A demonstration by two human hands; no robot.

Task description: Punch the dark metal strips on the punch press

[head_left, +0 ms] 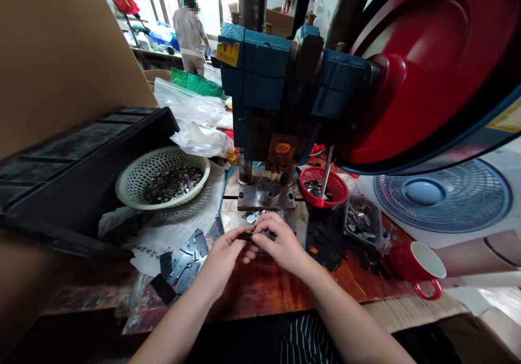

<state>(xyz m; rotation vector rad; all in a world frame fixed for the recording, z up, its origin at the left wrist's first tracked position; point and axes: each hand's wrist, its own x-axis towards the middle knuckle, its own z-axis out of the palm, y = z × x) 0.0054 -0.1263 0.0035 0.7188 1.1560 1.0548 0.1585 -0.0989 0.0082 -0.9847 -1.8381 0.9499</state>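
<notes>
Just in front of the press (266, 196), both my hands meet with their fingertips close together. My left hand (228, 250) pinches a small dark flat piece (246, 236), its fingers curled beneath. My right hand (280, 239) is closed on the same piece from the other side; fingers cover most of it. Small shiny metal pieces (253, 217) lie on the press base just beyond my fingers. To the left, flat dark metal strips (187, 261) are heaped on the table.
A pale green basket (128, 182) of small metal parts stands left, beside a black crate (81, 141). At right are a red basket (344, 187), a clear tub (376, 225), dark scraps (329, 242), a red mug (407, 261) and a fan (443, 193). A person (190, 33) stands far back.
</notes>
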